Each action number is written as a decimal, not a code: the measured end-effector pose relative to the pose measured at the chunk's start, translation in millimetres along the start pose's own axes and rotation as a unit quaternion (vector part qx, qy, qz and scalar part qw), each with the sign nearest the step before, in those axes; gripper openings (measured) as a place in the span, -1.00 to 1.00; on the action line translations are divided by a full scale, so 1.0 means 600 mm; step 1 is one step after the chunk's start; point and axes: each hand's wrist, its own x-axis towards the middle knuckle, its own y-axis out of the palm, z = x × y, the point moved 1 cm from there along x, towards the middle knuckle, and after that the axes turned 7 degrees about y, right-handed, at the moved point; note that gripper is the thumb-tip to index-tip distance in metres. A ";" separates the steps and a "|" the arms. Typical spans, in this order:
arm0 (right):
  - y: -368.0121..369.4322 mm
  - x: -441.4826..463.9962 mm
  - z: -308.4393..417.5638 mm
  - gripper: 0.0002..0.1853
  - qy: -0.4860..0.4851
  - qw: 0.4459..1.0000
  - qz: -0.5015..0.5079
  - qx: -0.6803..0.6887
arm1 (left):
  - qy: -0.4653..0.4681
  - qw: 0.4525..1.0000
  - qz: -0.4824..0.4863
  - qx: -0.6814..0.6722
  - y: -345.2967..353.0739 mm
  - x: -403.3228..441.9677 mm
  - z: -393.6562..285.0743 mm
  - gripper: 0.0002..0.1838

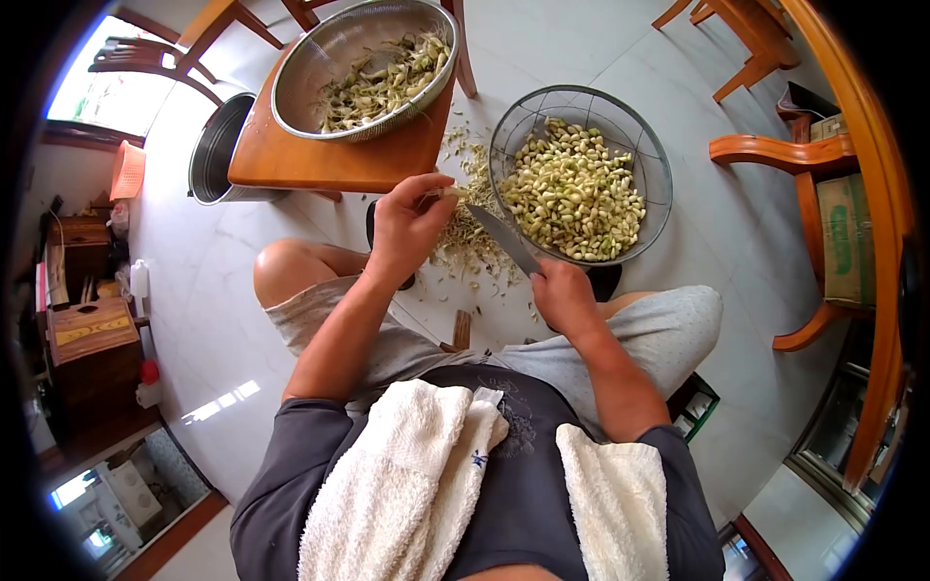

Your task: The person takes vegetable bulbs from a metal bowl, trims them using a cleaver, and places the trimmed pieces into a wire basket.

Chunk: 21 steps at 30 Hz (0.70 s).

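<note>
My left hand [411,215] pinches a small pale scallion-like bulb [453,193] between thumb and fingers. My right hand [565,293] is wrapped round the handle of a knife [506,238], whose broad blade points up and left with its tip close to the bulb. Beyond the knife, a wide wire basket [663,174] on the floor holds many trimmed, whitish-green bulbs [572,189]. A metal colander [291,94] contains untrimmed bulbs [387,82] with stringy roots and stems. Cut trimmings [475,247] lie scattered on the floor beneath my hands.
The colander rests on a wooden chair seat [339,165]. A dark metal bucket [221,145] stands left of it. At the right are a wooden chair [785,150] and a cardboard box [845,237]. A white towel [387,474] hangs round my neck, over my chest.
</note>
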 end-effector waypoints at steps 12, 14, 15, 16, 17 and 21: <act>-0.018 0.002 0.014 -0.86 -0.012 0.990 -0.047 0.129 | -0.105 0.950 0.088 -0.279 -0.010 0.008 0.020 -0.69; -0.030 -0.004 0.033 -0.87 -0.041 0.985 -0.074 0.153 | -0.105 0.952 0.085 -0.275 -0.012 0.007 0.032 -0.69; -0.036 -0.007 0.042 -0.86 -0.063 0.981 -0.094 0.157 | -0.116 0.950 0.086 -0.278 -0.013 0.005 0.040 -0.71; -0.039 -0.010 0.047 -0.85 -0.084 0.977 -0.114 0.162 | -0.127 0.947 0.088 -0.282 -0.014 0.003 0.047 -0.73; -0.040 -0.012 0.049 -0.82 -0.102 0.975 -0.117 0.162 | -0.139 0.944 0.090 -0.286 -0.014 0.001 0.052 -0.75; -0.039 -0.014 0.046 -0.71 -0.180 0.966 -0.142 0.120 | -0.198 0.922 0.088 -0.322 -0.007 -0.008 0.050 -0.78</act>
